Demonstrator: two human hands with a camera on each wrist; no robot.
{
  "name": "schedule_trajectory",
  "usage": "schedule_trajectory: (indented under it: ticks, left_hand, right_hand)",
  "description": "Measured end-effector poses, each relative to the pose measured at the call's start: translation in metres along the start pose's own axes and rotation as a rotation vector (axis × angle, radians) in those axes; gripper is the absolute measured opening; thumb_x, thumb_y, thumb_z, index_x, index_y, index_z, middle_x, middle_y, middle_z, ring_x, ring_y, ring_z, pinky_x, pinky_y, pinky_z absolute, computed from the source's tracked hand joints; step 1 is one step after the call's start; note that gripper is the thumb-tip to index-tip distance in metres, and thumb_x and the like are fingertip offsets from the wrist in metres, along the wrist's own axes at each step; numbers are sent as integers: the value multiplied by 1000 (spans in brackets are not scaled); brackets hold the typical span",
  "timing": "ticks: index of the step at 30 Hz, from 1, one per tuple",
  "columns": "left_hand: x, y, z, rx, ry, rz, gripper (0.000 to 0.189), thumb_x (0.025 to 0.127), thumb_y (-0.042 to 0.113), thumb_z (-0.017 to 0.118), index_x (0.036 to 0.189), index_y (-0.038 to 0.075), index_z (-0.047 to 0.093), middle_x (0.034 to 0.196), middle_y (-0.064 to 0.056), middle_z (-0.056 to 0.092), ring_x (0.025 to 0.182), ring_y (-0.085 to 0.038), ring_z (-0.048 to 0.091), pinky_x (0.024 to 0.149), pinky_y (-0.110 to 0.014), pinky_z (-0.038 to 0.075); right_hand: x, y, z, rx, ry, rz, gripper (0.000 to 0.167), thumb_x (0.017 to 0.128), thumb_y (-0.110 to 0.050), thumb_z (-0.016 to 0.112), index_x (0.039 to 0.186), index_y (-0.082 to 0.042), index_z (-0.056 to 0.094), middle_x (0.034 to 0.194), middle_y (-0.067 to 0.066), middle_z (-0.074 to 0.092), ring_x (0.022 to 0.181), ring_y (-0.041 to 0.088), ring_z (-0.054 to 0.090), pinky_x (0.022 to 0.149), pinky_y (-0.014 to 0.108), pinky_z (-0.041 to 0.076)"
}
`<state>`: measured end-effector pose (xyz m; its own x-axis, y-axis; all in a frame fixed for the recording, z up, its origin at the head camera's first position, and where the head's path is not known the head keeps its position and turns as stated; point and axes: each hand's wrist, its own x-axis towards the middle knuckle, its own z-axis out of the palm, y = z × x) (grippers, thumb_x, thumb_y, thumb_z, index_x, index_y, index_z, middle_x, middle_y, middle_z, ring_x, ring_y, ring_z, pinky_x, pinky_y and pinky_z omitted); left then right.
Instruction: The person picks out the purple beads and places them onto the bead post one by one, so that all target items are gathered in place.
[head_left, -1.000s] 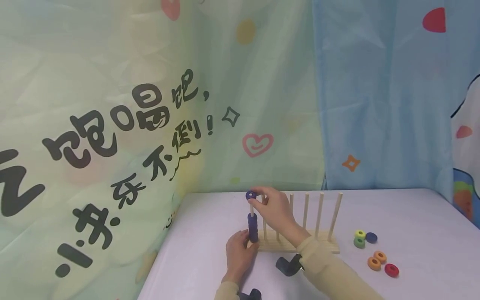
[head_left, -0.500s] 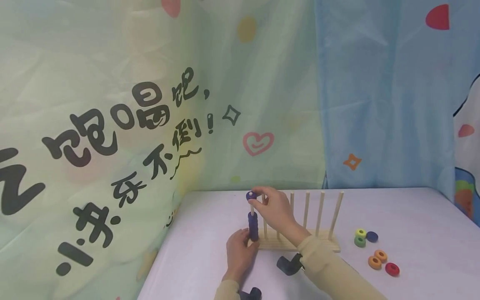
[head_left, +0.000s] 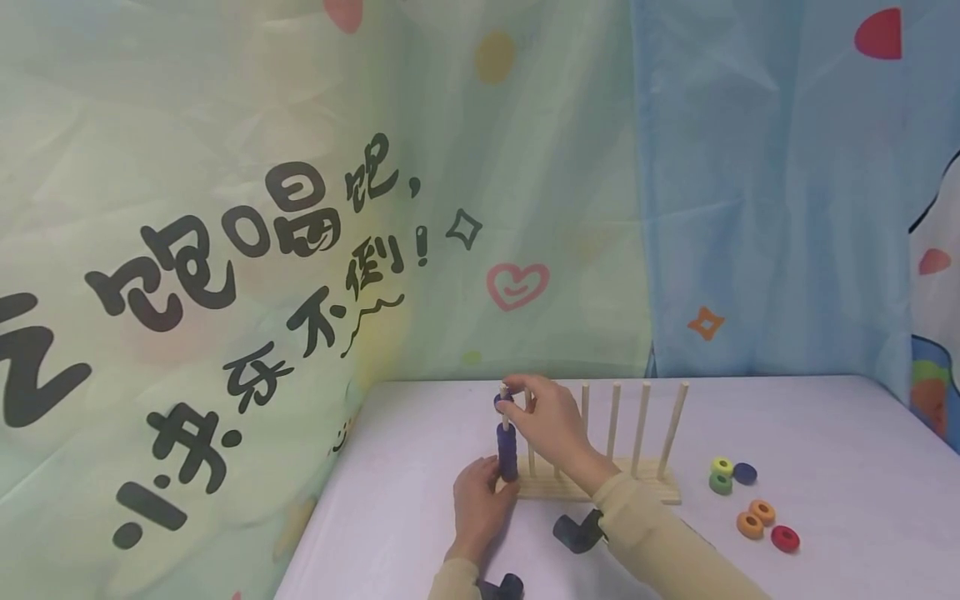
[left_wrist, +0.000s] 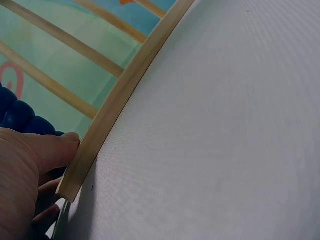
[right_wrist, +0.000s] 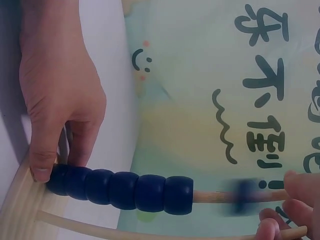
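A wooden peg stand (head_left: 630, 493) with several upright pegs stands on the table. Its leftmost peg carries a stack of dark blue beads (right_wrist: 137, 191). One more blue bead (right_wrist: 245, 196), blurred, is on the same peg above the stack, apart from my fingers in the right wrist view. My right hand (head_left: 555, 421) is at the peg's top, thumb and fingers parted around the tip. With my left hand (head_left: 478, 504) I grip the left end of the base (left_wrist: 117, 100), thumb on its edge beside the lowest bead; the other fingers are partly hidden.
To the right of the stand lie a yellow ring (head_left: 722, 465), a green ring (head_left: 721, 483), a blue ring (head_left: 745, 473), two orange rings (head_left: 750, 525) and a red ring (head_left: 785, 538). Printed curtains (head_left: 517, 208) hang behind the white table (head_left: 420, 425).
The blue bead at the peg's tip has been let go and has slipped down onto the peg, below the right fingertips. The left hand has stayed at the base.
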<state>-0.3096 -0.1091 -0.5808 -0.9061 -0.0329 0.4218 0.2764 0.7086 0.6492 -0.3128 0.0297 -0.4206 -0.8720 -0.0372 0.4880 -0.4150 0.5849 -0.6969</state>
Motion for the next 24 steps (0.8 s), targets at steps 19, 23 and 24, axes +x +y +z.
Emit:
schedule_trajectory:
  ticks: [19,23,24]
  left_hand:
    - [0,3,-2,8,-4,-6,36,78,19,78,112,7,72,116,-7,71,118,-30,59,107,-51,37]
    - [-1,2,-1,8,8,6,36,77,18,78,111,7,72,115,-7,71,117,-30,59,106,-52,38]
    - [-1,2,-1,9,11,5,36,77,18,78,110,7,72,114,-7,71,116,-30,59,106,-52,38]
  right_hand:
    - [-6,-8,-16,171,92,-103,22,86,-13,74,108,-13,71,98,-1,72,66,10,63,53,22,52]
    - [-13,-5,-17,185,96,-88,19,87,-11,72,106,-11,71,94,-1,72,64,9,62,53,22,51]
    - [-15,-2,-16,183,98,-90,19,87,-10,72,106,-11,71,93,-1,72,63,9,61,53,22,51]
